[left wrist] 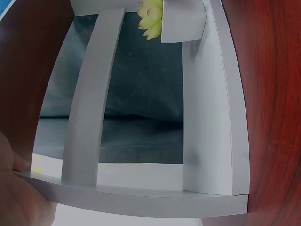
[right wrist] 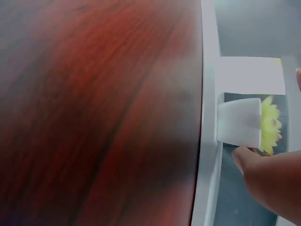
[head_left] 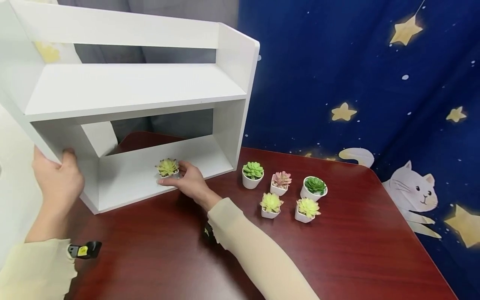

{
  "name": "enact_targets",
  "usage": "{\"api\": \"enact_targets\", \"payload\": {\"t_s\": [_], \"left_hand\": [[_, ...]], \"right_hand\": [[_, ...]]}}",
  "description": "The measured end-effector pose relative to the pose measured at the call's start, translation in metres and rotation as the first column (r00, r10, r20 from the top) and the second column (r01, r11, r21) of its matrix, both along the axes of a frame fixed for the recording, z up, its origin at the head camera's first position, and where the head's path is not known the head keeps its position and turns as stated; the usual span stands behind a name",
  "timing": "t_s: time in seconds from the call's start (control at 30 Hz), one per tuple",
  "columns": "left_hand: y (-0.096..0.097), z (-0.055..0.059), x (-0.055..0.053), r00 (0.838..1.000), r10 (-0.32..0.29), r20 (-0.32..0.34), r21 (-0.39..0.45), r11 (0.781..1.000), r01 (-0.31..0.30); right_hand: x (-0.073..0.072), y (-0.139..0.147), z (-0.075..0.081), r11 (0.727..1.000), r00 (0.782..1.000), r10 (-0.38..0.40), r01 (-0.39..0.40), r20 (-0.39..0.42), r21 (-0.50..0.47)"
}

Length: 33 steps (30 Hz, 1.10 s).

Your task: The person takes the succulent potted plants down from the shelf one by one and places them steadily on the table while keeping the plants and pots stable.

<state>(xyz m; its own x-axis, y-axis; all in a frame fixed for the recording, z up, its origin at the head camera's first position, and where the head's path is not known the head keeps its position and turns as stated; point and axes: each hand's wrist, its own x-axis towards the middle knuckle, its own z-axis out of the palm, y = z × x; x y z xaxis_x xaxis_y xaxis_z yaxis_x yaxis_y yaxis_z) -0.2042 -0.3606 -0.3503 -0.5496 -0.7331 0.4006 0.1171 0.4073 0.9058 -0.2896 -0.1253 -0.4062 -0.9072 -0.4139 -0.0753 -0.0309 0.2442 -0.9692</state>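
A small potted succulent (head_left: pixel 167 167) with yellow-green leaves is on the lower board of a white two-tier shelf (head_left: pixel 135 102), near the middle of its front edge. My right hand (head_left: pixel 192 181) holds its white pot from the right, thumb in front and fingers behind. In the right wrist view, the white pot (right wrist: pixel 240 122) has its base at the board and the thumb close beside it. My left hand (head_left: pixel 61 177) grips the shelf's left side panel, thumb inside and fingers outside. The left wrist view shows part of that hand (left wrist: pixel 23 188) at the panel edge.
Several more potted succulents stand right of the shelf on the dark red table (head_left: pixel 356 250): a bright green one (head_left: pixel 253 175), a pink one (head_left: pixel 280 183), a dark green one (head_left: pixel 314 188) and two yellow-green ones. A blue star-patterned curtain (head_left: pixel 300 83) hangs behind.
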Motion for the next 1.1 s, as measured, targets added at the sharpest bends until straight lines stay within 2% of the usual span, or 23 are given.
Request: {"api": "enact_targets", "payload": {"t_s": [0.27,0.43,0.57,0.8,0.93,1.1], "left_hand": [[0.004,-0.003,-0.002,1.000,-0.015,-0.014,-0.029,0.999,0.015],[0.002,-0.002,-0.003,1.000,-0.005,-0.024,-0.032,0.999,0.004],[0.002,0.001,-0.003,1.000,-0.009,-0.028,-0.023,1.000,0.009],[0.001,0.001,-0.002,1.000,-0.012,-0.019,0.016,1.000,0.013],[0.000,0.001,-0.001,1.000,-0.002,-0.020,0.008,1.000,0.002],[0.001,0.001,0.000,1.000,0.001,-0.019,0.005,1.000,-0.001]], "right_hand": [[-0.002,-0.006,-0.014,0.996,0.998,-0.052,0.055,0.044,-0.064],[-0.001,-0.015,-0.013,0.991,0.992,-0.119,0.121,0.034,-0.057],[0.000,-0.021,-0.009,0.988,0.989,-0.144,0.146,0.030,-0.052],[0.001,-0.031,-0.009,0.979,0.979,-0.203,0.203,-0.007,0.025],[0.000,-0.037,-0.009,0.966,0.971,-0.234,0.238,-0.050,0.097],[0.000,-0.039,-0.011,0.957,0.965,-0.244,0.256,-0.097,0.134]]}}
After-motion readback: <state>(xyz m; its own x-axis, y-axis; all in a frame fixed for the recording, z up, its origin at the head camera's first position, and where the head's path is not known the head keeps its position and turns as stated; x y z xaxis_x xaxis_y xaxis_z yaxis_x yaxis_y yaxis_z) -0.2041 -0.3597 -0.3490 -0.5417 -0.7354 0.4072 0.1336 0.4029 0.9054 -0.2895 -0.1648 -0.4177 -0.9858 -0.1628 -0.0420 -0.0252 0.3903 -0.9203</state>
